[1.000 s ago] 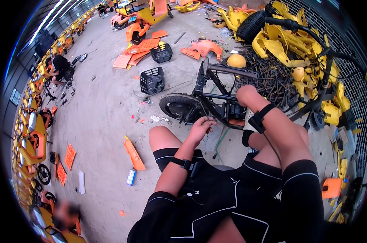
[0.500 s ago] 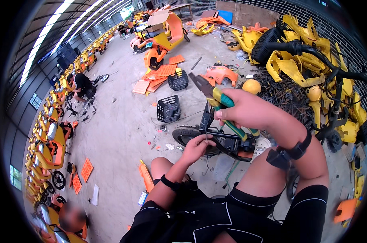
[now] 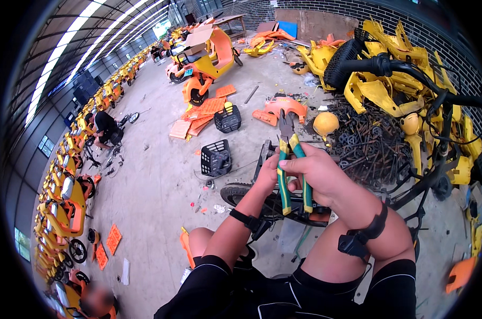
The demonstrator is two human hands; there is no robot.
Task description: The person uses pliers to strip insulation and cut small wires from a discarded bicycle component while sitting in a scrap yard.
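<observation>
My right hand (image 3: pixel 322 173) grips a pair of pliers (image 3: pixel 284 192) with green and yellow handles. The handles are spread and the metal jaws point away from me, slightly apart. Close against the left handle is my left hand (image 3: pixel 267 173), its fingers curled and partly hidden behind the pliers; what they hold cannot be made out. Both hands are above a black vehicle frame with a tyre (image 3: pixel 235 194), in front of my knees. The hands and forearms cover much of that frame.
Black handlebars (image 3: pixel 379 65) reach in from the right. Behind them lie yellow body panels (image 3: pixel 376 95) and a heap of dark metal parts (image 3: pixel 366 146). Black baskets, including one basket (image 3: pixel 215 158), sit ahead. Yellow scooters line the left, where a person (image 3: pixel 105 128) crouches.
My right hand has lowered the pliers and turned their jaws away from me. My left hand has moved up from the frame, where it pinched a thin strand, to beside the pliers.
</observation>
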